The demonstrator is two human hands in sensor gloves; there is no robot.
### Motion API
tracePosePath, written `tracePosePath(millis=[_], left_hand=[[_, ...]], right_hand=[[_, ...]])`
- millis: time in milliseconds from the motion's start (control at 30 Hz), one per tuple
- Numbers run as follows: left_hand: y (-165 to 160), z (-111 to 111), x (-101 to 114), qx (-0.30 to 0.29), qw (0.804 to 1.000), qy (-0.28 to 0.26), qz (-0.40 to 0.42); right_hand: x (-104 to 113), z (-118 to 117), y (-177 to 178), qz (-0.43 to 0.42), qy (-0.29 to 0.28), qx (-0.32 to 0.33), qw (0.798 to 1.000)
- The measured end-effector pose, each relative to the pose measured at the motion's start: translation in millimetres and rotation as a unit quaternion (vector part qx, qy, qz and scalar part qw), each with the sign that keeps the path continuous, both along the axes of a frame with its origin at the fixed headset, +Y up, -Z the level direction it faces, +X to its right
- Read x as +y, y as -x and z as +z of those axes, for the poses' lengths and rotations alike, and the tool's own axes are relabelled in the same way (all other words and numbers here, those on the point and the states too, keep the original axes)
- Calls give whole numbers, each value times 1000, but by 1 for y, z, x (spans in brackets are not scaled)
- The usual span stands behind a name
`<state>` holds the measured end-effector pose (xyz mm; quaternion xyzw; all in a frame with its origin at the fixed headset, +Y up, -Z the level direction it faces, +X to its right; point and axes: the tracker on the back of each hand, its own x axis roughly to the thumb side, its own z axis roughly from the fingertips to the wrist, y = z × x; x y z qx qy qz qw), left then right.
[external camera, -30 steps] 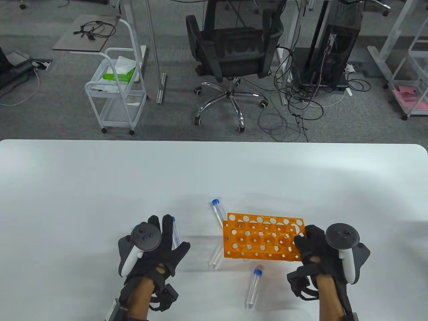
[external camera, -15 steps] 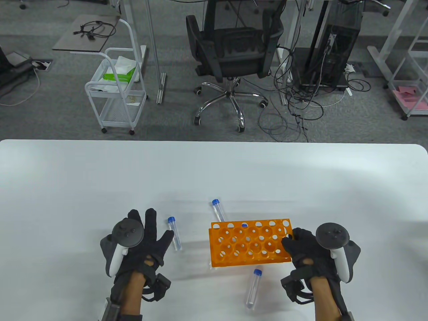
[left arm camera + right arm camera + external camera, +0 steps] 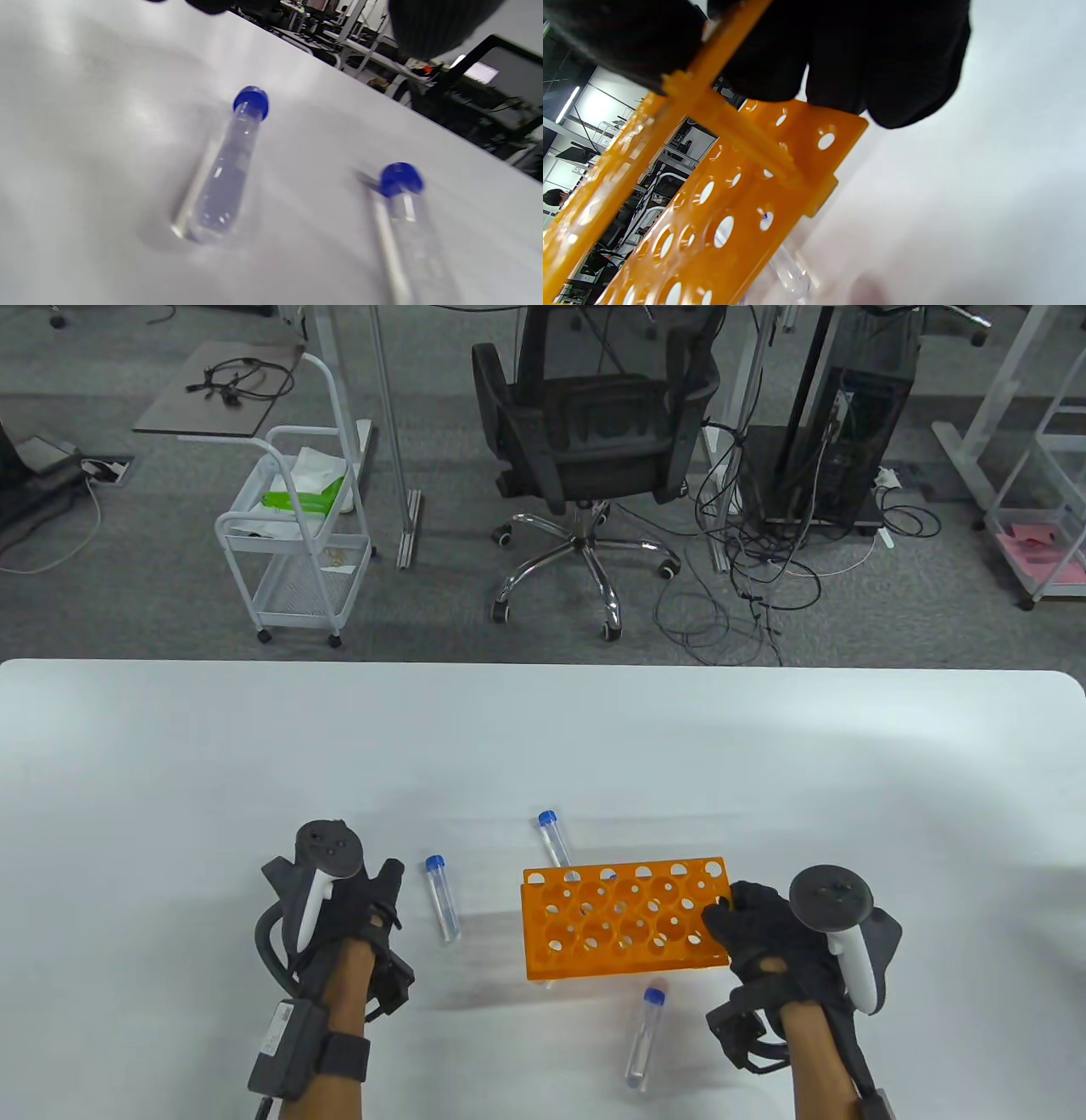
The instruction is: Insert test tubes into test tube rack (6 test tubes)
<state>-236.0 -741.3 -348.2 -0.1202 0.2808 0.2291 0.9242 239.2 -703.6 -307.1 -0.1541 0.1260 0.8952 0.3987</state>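
Observation:
The orange test tube rack [image 3: 624, 918] stands on the white table [image 3: 543, 746], with none of its visible holes filled. My right hand [image 3: 731, 914] grips the rack's right end; in the right wrist view my fingers [image 3: 840, 63] pinch its edge [image 3: 712, 190]. My left hand [image 3: 386, 886] is turned on its side, empty, just left of a blue-capped tube [image 3: 443, 897] lying flat. That tube [image 3: 220, 178] shows in the left wrist view. A second tube [image 3: 553, 836] lies behind the rack, a third [image 3: 641, 1035] in front. Another tube [image 3: 789, 271] lies partly under the rack.
The table's far edge borders a floor with an office chair [image 3: 594, 449], a white cart [image 3: 297, 534] and loose cables. Bare table surface stretches behind and to both sides of the rack.
My right hand has moved the rack to the left and set it level. My left hand has drawn back left and rolled onto its side, uncovering the tube beside it.

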Motion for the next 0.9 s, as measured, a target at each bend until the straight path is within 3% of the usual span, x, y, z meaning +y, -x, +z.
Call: tracePosePath(millis=[300, 667, 900], left_hand=[[-1, -13, -26, 3, 994, 71, -88], [-14, -21, -33, -9, 987, 49, -152], [-12, -21, -32, -9, 989, 41, -145]], right_hand=[[2, 0, 3, 4, -8, 4, 1000], [1, 0, 6, 4, -5, 9, 1000], [0, 0, 9, 7, -3, 13, 1000]])
